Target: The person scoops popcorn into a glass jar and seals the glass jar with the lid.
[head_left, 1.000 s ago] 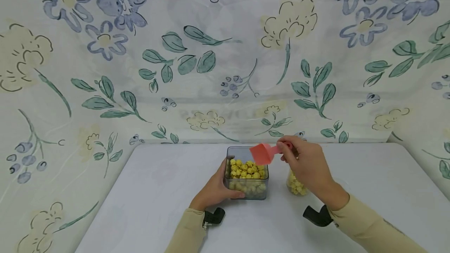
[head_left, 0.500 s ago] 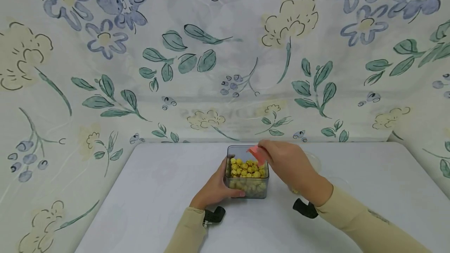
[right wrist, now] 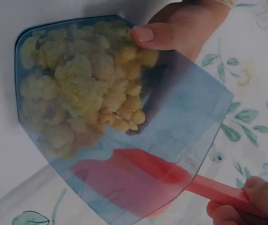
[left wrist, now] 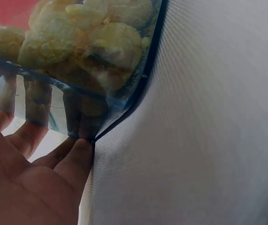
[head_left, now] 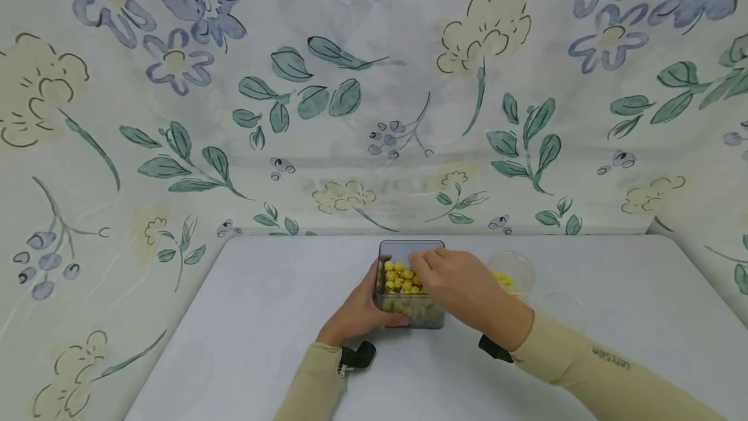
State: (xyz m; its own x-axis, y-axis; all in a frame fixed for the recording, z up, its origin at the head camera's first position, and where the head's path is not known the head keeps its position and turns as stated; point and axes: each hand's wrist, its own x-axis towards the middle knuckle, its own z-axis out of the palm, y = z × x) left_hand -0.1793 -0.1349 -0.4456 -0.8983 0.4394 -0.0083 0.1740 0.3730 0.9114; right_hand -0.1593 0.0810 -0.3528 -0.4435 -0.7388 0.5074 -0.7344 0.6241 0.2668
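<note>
A clear bluish square container [head_left: 410, 312] of yellow popcorn [head_left: 403, 278] stands on the table. My left hand [head_left: 352, 314] grips its left side, thumb across the front wall; in the left wrist view several fingers [left wrist: 30, 140] lie against the wall. My right hand [head_left: 464, 288] is over the container's right rim and pinches the handle of a pink scoop [right wrist: 134, 185]. In the right wrist view the scoop's head is inside the container, seen through the wall, beside the popcorn. The head view leaves most of the scoop hidden behind the right hand.
Partly behind the right forearm stands a round clear tub [head_left: 515, 266] with some popcorn in it. A clear round lid [head_left: 563, 309] lies to its right. The white table [head_left: 263, 317] ends at a flower-printed cloth [head_left: 263, 148] at the back.
My right hand has moved left and turned over, bringing the scoop from above the container's right rim down into it. The tub behind has come into view. My left hand stays put.
</note>
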